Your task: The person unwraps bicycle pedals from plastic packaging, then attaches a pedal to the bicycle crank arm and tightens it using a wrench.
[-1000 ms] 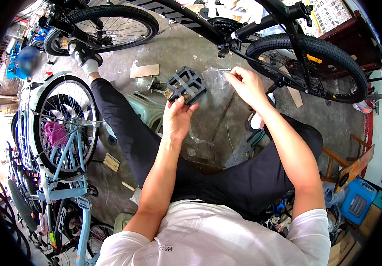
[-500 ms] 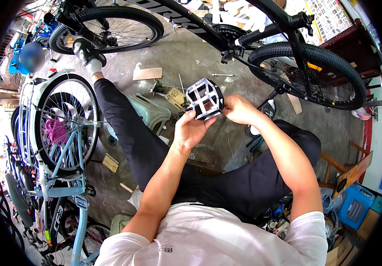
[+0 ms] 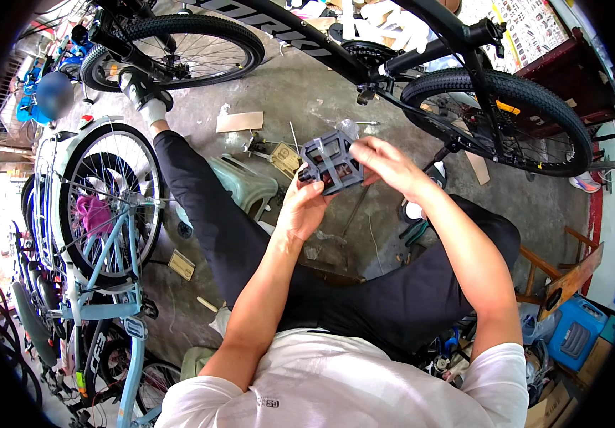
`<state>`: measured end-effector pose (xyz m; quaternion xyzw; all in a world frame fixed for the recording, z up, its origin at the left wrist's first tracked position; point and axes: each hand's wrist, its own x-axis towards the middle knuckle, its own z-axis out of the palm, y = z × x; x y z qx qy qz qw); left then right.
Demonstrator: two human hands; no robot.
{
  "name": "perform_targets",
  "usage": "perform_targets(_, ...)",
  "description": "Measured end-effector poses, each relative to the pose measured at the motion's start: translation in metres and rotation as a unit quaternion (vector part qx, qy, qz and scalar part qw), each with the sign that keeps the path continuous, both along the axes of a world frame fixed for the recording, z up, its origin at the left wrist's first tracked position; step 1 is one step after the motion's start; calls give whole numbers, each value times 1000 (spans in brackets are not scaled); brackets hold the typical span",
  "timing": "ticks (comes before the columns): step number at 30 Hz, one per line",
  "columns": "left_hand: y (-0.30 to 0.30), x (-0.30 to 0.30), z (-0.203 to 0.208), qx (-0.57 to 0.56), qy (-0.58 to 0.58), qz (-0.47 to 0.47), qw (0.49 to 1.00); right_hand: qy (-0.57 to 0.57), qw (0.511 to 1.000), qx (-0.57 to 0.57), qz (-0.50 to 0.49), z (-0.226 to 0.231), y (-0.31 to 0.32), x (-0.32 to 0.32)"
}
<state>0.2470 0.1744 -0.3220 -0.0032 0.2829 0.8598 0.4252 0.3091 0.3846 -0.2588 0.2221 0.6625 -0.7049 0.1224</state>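
A dark grey bicycle pedal (image 3: 331, 162) with an open cage frame is held up in front of me. My left hand (image 3: 303, 209) grips it at its lower left, thumb on the frame near the axle end. My right hand (image 3: 391, 168) is at the pedal's right corner, fingers curled against its edge; the fingertips are slightly blurred. Just beyond the pedal shows a small clear, shiny piece, like plastic film (image 3: 349, 128). Across the far side stands a black bicycle (image 3: 321, 48).
A pale green plastic stool (image 3: 239, 180) is beside my left leg. Cardboard pieces (image 3: 239, 122), a small tan box (image 3: 284, 160) and a metal axle rod lie on the floor. At left stands a light blue bicycle (image 3: 132, 357); at right, a blue case (image 3: 576, 332).
The pedal has tilted, its lit face turning darker. My right hand has shifted slightly, its fingers now over the pedal's upper right corner. The clear piece has come into view behind the pedal.
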Motion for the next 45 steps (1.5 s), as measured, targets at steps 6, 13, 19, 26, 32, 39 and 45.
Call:
perform_targets(6,-4,-7,-29,16,1,-26,1000,26,995,62,-70,14,-13,8)
perform_targets(13,-3,-100,-110,-150,15,63,987,54,954,292,-33,22,7,27)
perform_targets(19,63,-197,-107,-198,91,62,974,40,962,269,-2,13,11,31)
perform_targets(26,98,-197,-85,-343,92,75,932,30,971,236,-29,6,24,24)
perform_targets(32,57,-85,-37,-318,54,44,946,64,988,82,-117,19,20,14)
perform_targets(39,32,-15,45,-326,246,206,889,77,987,12,-144,27,3,2)
perform_targets(45,42,-9,79,-290,232,126,920,135,977,91,-137,18,-6,2)
